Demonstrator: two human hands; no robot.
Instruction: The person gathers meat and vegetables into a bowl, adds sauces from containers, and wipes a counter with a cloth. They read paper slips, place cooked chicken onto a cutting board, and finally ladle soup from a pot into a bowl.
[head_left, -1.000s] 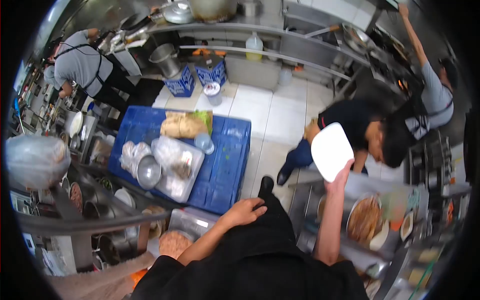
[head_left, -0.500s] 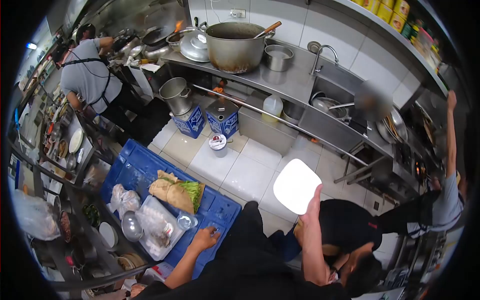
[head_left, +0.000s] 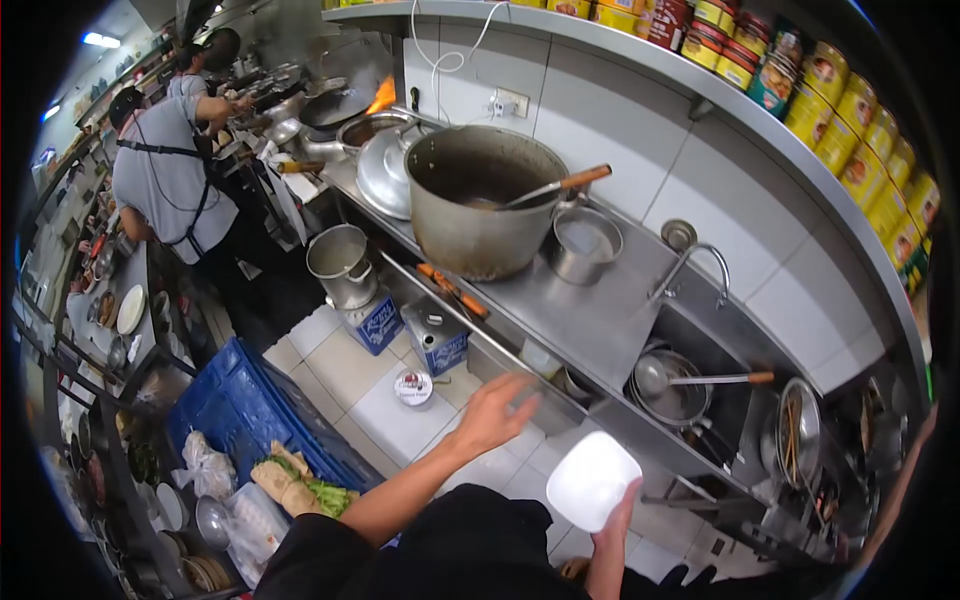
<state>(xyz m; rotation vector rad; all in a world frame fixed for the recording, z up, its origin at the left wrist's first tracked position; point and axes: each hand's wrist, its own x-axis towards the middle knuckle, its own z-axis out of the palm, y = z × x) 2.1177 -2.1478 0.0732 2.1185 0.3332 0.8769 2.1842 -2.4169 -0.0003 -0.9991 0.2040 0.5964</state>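
My right hand (head_left: 618,508) grips a white square plate (head_left: 592,478) with rounded corners by its lower right edge. The plate is held over the floor. To its upper left, my left hand (head_left: 492,412) reaches forward with its fingers apart and slightly smeared, holding nothing. Below that hand, on the floor tiles, stands a round tub with a printed lid (head_left: 412,387). Farther ahead, a big dented stockpot (head_left: 485,215) with a wooden-handled utensil (head_left: 560,185) inside sits on the steel counter (head_left: 545,300). A smaller steel pot (head_left: 585,245) is beside it.
On my left, a blue chest (head_left: 245,375) bears leafy greens in brown paper (head_left: 300,480) and plastic bags. The sink (head_left: 745,385) holds pans. Two blue tins (head_left: 437,340) stand under the counter. A co-worker (head_left: 165,180) is at the stove, where a flame rises.
My left hand has left the blue chest and swung forward and right. The view has turned toward the counter, and the plate stays in my right hand. The person crouching on the right is gone from view.
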